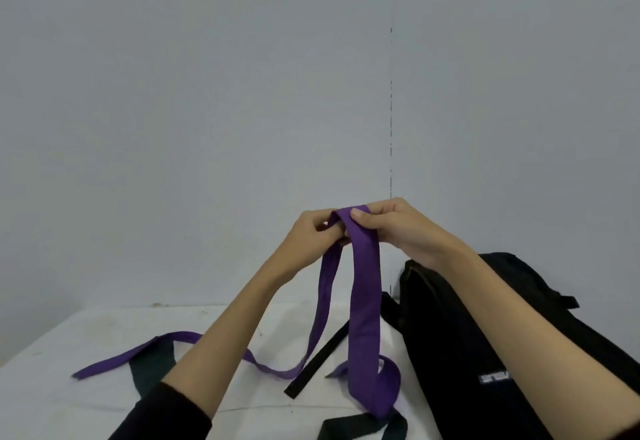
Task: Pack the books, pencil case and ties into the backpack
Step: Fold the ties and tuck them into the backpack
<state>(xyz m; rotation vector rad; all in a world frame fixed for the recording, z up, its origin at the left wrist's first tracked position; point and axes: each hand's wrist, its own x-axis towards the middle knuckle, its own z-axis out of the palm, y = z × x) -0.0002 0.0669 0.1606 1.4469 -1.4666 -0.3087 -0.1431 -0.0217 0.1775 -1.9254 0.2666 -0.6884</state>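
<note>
I hold a purple tie (364, 304) up above the table, folded over at the top. My left hand (313, 235) pinches one side of the fold and my right hand (391, 228) pinches the other. Its wide end hangs down and curls on the table, while the narrow end trails off to the left. A dark green tie (150, 367) lies flat beneath the purple one at the left. The black backpack (460, 346) lies on its side at the right, under my right forearm. No books or pencil case are in view.
A white table (86, 398) carries everything, backed by a plain grey wall. Black backpack straps (317, 365) lie on the table between the tie and the backpack, and one more strap (349, 429) sits at the bottom edge.
</note>
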